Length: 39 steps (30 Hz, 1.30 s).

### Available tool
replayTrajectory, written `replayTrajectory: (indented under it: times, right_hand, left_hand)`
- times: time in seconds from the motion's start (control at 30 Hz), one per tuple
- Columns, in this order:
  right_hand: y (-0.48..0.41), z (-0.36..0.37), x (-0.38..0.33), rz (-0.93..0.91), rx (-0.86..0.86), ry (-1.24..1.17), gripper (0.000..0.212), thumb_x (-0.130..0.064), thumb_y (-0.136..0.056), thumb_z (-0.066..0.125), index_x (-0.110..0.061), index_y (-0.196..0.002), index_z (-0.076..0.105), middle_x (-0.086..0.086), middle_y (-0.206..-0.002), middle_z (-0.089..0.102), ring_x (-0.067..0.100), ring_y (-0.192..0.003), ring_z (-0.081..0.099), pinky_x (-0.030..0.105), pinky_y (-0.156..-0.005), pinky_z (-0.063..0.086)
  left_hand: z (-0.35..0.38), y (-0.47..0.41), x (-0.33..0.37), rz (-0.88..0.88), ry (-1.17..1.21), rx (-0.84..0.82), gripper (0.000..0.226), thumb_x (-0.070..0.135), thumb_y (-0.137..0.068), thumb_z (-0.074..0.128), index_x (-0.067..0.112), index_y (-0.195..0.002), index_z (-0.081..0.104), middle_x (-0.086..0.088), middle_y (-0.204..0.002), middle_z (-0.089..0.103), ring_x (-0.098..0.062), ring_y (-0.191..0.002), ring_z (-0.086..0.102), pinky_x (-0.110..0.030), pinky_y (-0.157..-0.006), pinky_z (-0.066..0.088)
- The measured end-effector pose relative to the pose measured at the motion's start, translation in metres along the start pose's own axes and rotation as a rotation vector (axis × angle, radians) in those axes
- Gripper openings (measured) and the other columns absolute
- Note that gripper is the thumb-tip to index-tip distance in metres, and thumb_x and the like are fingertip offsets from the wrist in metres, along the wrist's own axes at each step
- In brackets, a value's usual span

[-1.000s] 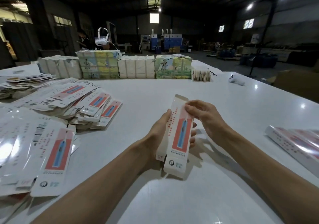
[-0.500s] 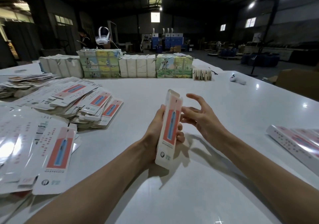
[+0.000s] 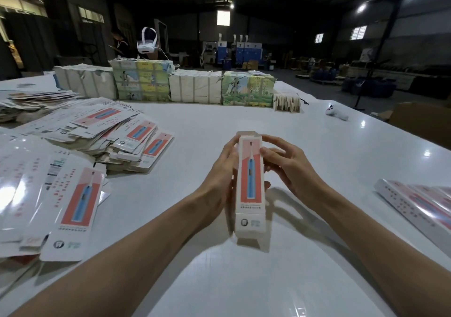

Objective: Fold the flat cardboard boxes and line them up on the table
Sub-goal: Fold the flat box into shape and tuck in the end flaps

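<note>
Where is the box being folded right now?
In the head view, the box is centre frame over the white table, held between the left hand and right hand, right of the flat boxes.

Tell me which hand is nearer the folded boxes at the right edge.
Right. The right hand holds the box from its right, toward those folded boxes; the left hand holds it from the left.

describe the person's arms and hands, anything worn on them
The left forearm and right forearm are bare, with no sleeves in view. The left hand and right hand show no gloves, rings or watch.
</note>
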State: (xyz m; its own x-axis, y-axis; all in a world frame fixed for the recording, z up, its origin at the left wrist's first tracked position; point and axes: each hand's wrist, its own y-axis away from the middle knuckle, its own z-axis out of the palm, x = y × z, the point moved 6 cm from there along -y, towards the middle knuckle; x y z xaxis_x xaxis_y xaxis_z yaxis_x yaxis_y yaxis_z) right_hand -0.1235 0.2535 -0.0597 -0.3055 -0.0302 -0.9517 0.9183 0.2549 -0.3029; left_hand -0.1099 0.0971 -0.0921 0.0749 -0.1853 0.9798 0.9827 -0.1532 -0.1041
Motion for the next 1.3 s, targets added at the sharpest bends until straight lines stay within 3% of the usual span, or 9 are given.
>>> replayTrajectory:
  times: [0.1,0.23,0.37,0.57,0.7,0.8,0.9,1.07,1.3]
  right_hand:
    - [0.002,0.002,0.001,0.005,-0.015,0.020,0.040,-0.036,-0.096,0.069,-0.026,-0.135,0.067,0.020,-0.104,0.075,0.028,-0.089,0.064,0.045,-0.087,0.057]
    - [-0.001,0.003,0.002,0.014,-0.027,-0.003,0.034,-0.042,-0.090,0.073,-0.038,-0.124,0.072,0.014,-0.112,0.077,0.035,-0.105,0.074,0.048,-0.097,0.061]
    - [-0.005,0.001,0.006,0.005,-0.052,0.081,0.021,-0.028,-0.098,0.073,-0.024,-0.119,0.073,0.026,-0.106,0.072,0.039,-0.093,0.072,0.052,-0.095,0.060]
    - [-0.006,0.000,0.014,0.024,-0.101,0.144,0.020,-0.021,-0.105,0.063,-0.008,-0.120,0.064,0.021,-0.102,0.071,0.019,-0.083,0.068,0.029,-0.076,0.056]
    - [-0.008,-0.003,0.015,-0.022,-0.008,0.111,0.026,-0.033,-0.109,0.056,-0.010,-0.117,0.065,0.010,-0.106,0.076,0.029,-0.098,0.072,0.031,-0.078,0.058]
    - [-0.010,-0.016,0.015,-0.032,0.125,0.050,0.025,-0.036,-0.110,0.052,-0.016,-0.120,0.063,0.009,-0.105,0.077,0.028,-0.095,0.075,0.034,-0.080,0.060]
    - [-0.012,-0.022,0.017,-0.017,0.131,0.056,0.020,-0.028,-0.108,0.057,-0.021,-0.126,0.062,0.009,-0.100,0.080,0.027,-0.096,0.077,0.031,-0.080,0.062]
    - [-0.010,-0.021,0.007,-0.102,0.100,0.169,0.016,-0.014,-0.107,0.058,-0.018,-0.112,0.073,-0.004,-0.100,0.079,0.022,-0.102,0.077,0.025,-0.078,0.062]
    - [-0.009,-0.013,0.001,0.027,0.051,-0.075,0.034,-0.036,-0.105,0.059,-0.009,-0.115,0.077,0.008,-0.115,0.078,0.028,-0.110,0.075,0.034,-0.082,0.063]
  left_hand:
    - [0.009,0.000,-0.003,-0.068,0.051,-0.080,0.074,0.066,-0.093,0.062,0.039,-0.156,0.034,-0.010,-0.126,0.071,-0.034,-0.099,0.078,-0.043,-0.074,0.064]
    - [0.012,-0.002,-0.008,-0.034,-0.115,-0.090,0.113,0.039,-0.069,0.091,0.051,-0.153,0.017,-0.001,-0.121,0.061,-0.017,-0.089,0.079,-0.028,-0.066,0.062]
    - [0.007,-0.004,-0.007,-0.024,-0.180,-0.110,0.105,0.008,-0.083,0.086,0.040,-0.154,0.015,-0.008,-0.113,0.062,-0.009,-0.079,0.078,-0.022,-0.060,0.060]
    - [0.009,0.002,-0.002,0.001,-0.327,-0.101,0.107,0.028,-0.068,0.084,0.039,-0.152,0.019,-0.001,-0.112,0.060,0.002,-0.078,0.074,-0.016,-0.058,0.056]
    - [0.012,0.006,0.000,-0.002,-0.300,-0.098,0.104,0.029,-0.068,0.083,0.041,-0.151,0.022,-0.004,-0.116,0.062,-0.010,-0.088,0.077,-0.019,-0.064,0.059]
    - [0.013,0.011,0.000,-0.019,-0.319,-0.141,0.101,0.023,-0.078,0.086,0.040,-0.153,0.021,-0.005,-0.120,0.065,-0.017,-0.096,0.077,-0.023,-0.070,0.061]
    - [0.019,0.015,0.000,-0.031,-0.312,-0.220,0.096,0.018,-0.081,0.084,0.040,-0.152,0.023,-0.008,-0.121,0.066,-0.023,-0.103,0.076,-0.036,-0.078,0.065]
    - [0.022,0.013,-0.003,-0.059,-0.341,-0.237,0.086,0.013,-0.092,0.080,0.039,-0.151,0.023,-0.013,-0.123,0.067,-0.036,-0.097,0.077,-0.052,-0.089,0.064]
    - [0.019,0.007,-0.004,-0.039,-0.339,-0.185,0.093,0.016,-0.089,0.082,0.044,-0.151,0.019,-0.012,-0.125,0.063,-0.030,-0.086,0.079,-0.037,-0.073,0.066]
